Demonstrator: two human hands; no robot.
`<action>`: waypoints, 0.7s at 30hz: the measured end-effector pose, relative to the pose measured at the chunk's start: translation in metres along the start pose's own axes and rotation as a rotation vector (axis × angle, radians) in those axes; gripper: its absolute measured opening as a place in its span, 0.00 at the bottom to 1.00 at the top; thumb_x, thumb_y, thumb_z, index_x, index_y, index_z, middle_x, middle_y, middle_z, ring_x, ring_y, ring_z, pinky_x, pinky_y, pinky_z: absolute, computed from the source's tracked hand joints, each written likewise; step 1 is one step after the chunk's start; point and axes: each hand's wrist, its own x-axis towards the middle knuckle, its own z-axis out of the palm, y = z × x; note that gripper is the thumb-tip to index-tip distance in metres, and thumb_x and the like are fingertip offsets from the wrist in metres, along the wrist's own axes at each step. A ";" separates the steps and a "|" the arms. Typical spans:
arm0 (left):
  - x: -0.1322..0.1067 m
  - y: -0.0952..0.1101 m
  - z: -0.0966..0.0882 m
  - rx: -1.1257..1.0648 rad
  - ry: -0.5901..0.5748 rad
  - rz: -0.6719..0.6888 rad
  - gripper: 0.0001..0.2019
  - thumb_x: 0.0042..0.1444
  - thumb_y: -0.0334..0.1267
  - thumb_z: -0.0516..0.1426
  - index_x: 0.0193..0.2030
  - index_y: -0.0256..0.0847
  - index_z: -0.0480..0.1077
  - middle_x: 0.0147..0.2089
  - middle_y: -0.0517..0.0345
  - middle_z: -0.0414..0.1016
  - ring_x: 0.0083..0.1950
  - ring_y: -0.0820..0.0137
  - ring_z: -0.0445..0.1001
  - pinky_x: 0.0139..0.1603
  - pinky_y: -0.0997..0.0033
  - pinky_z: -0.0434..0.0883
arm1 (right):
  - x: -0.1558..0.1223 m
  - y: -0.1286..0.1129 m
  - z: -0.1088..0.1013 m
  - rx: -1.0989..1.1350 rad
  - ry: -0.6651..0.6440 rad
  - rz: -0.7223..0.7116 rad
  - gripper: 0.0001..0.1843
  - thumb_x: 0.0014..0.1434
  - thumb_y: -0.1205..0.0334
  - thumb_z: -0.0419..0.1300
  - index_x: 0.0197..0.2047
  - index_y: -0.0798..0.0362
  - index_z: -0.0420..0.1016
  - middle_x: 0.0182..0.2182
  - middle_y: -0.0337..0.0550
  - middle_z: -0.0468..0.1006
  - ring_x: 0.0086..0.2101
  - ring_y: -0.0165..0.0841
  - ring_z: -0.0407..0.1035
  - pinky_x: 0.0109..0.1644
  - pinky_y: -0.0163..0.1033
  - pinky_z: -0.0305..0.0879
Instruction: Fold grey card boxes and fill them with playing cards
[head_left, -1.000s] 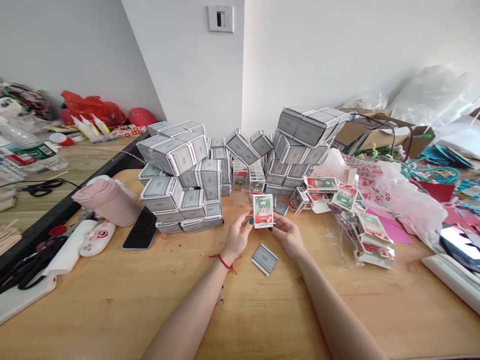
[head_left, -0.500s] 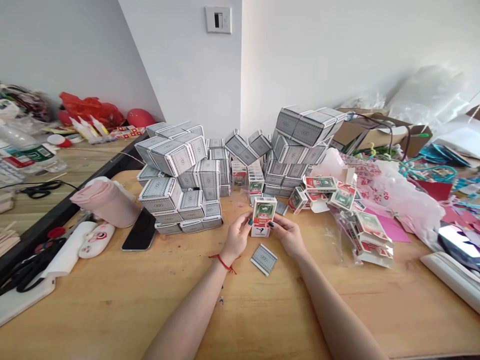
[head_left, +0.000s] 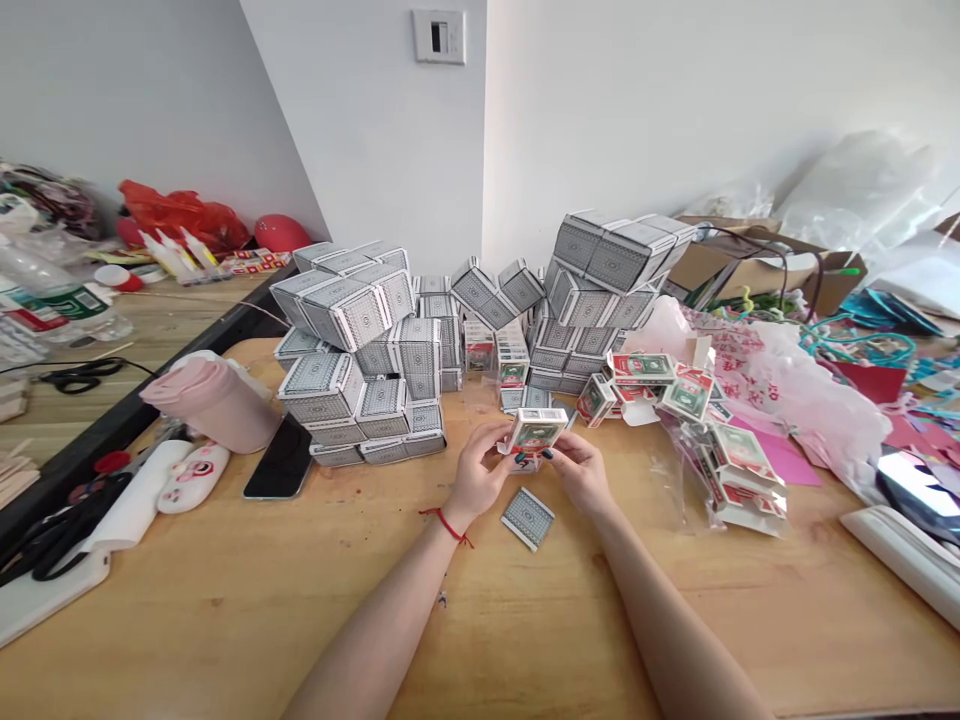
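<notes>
The card box, upright a second ago, now tips flat! Left hand and right hand grip its ends, fingers closed, with loose cards at six o'clock.

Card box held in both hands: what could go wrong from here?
1. The card box is pinched only by fingertips of the left hand and right hand, so it might slip onto the loose deck below.
2. The unevenly piled stack of packs near the left hand could topple if bumped.
</notes>
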 end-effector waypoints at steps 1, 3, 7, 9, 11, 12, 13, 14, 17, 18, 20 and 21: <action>0.000 0.001 0.000 0.021 0.004 0.015 0.15 0.51 0.33 0.57 0.47 0.42 0.68 0.51 0.49 0.66 0.54 0.63 0.65 0.53 0.60 0.67 | 0.000 0.000 0.000 -0.008 0.002 -0.013 0.16 0.42 0.57 0.67 0.37 0.50 0.77 0.34 0.43 0.79 0.36 0.38 0.72 0.41 0.42 0.67; 0.001 0.001 0.000 0.048 0.013 0.018 0.15 0.49 0.33 0.58 0.46 0.43 0.68 0.51 0.49 0.65 0.55 0.62 0.63 0.51 0.60 0.68 | -0.001 0.000 -0.001 -0.034 0.006 -0.029 0.14 0.43 0.57 0.67 0.35 0.50 0.77 0.32 0.42 0.79 0.34 0.37 0.72 0.40 0.41 0.66; 0.000 -0.004 0.004 0.026 0.048 -0.100 0.22 0.46 0.33 0.60 0.49 0.43 0.64 0.50 0.49 0.63 0.48 0.64 0.69 0.44 0.63 0.71 | -0.001 0.002 -0.002 -0.059 0.018 -0.021 0.12 0.44 0.57 0.65 0.35 0.51 0.77 0.32 0.43 0.79 0.34 0.37 0.72 0.40 0.42 0.66; -0.001 -0.007 0.006 -0.059 0.045 -0.195 0.26 0.45 0.32 0.61 0.52 0.43 0.59 0.46 0.51 0.65 0.41 0.68 0.72 0.40 0.65 0.72 | -0.001 0.003 -0.002 -0.042 0.030 -0.023 0.12 0.44 0.57 0.65 0.35 0.50 0.77 0.33 0.43 0.79 0.35 0.37 0.72 0.41 0.42 0.66; -0.001 -0.008 0.008 -0.132 0.019 -0.262 0.28 0.45 0.32 0.61 0.53 0.42 0.56 0.40 0.55 0.69 0.38 0.70 0.73 0.40 0.65 0.72 | -0.001 0.005 -0.003 -0.021 0.040 -0.029 0.13 0.44 0.58 0.65 0.35 0.50 0.77 0.33 0.43 0.79 0.35 0.37 0.72 0.41 0.42 0.66; -0.001 -0.008 0.009 -0.150 0.002 -0.280 0.29 0.45 0.33 0.61 0.54 0.41 0.55 0.37 0.56 0.70 0.38 0.69 0.73 0.41 0.65 0.72 | -0.001 0.005 -0.003 -0.016 0.041 -0.029 0.13 0.44 0.58 0.66 0.35 0.50 0.77 0.33 0.43 0.79 0.35 0.37 0.72 0.40 0.41 0.66; -0.001 -0.007 0.009 -0.161 -0.016 -0.290 0.29 0.45 0.33 0.61 0.54 0.41 0.55 0.36 0.56 0.71 0.38 0.69 0.73 0.41 0.65 0.72 | -0.001 0.005 -0.003 -0.016 0.041 -0.028 0.13 0.44 0.58 0.66 0.35 0.50 0.77 0.33 0.43 0.79 0.35 0.37 0.72 0.40 0.41 0.66; -0.001 -0.006 0.009 -0.172 -0.030 -0.293 0.29 0.45 0.34 0.61 0.54 0.41 0.55 0.36 0.56 0.72 0.38 0.69 0.73 0.42 0.65 0.71 | -0.001 0.005 -0.003 -0.020 0.039 -0.027 0.13 0.43 0.57 0.66 0.35 0.50 0.77 0.33 0.43 0.79 0.35 0.37 0.72 0.39 0.41 0.66; 0.000 -0.003 0.009 -0.225 -0.041 -0.293 0.29 0.46 0.35 0.61 0.55 0.41 0.55 0.38 0.54 0.73 0.39 0.68 0.74 0.42 0.65 0.71 | -0.001 0.003 -0.002 -0.036 0.026 -0.019 0.15 0.43 0.56 0.66 0.35 0.51 0.77 0.33 0.44 0.79 0.35 0.38 0.72 0.39 0.42 0.67; 0.000 -0.003 0.009 -0.242 -0.034 -0.292 0.29 0.46 0.35 0.61 0.55 0.40 0.56 0.37 0.54 0.73 0.39 0.68 0.74 0.42 0.65 0.71 | -0.001 0.002 -0.002 -0.042 0.025 -0.017 0.15 0.43 0.56 0.66 0.36 0.51 0.77 0.32 0.44 0.79 0.35 0.38 0.72 0.39 0.42 0.67; 0.000 -0.002 0.009 -0.260 -0.017 -0.291 0.28 0.46 0.35 0.60 0.54 0.39 0.56 0.37 0.54 0.74 0.38 0.68 0.74 0.41 0.66 0.71 | -0.001 0.000 -0.001 -0.053 0.031 -0.011 0.15 0.42 0.55 0.66 0.35 0.51 0.77 0.31 0.43 0.79 0.34 0.38 0.72 0.39 0.42 0.67; 0.000 -0.001 0.009 -0.257 -0.011 -0.290 0.28 0.46 0.35 0.60 0.54 0.39 0.56 0.37 0.54 0.74 0.38 0.68 0.74 0.41 0.66 0.71 | -0.001 -0.001 -0.001 -0.058 0.037 -0.008 0.14 0.42 0.56 0.66 0.34 0.51 0.77 0.31 0.43 0.79 0.34 0.38 0.72 0.39 0.42 0.67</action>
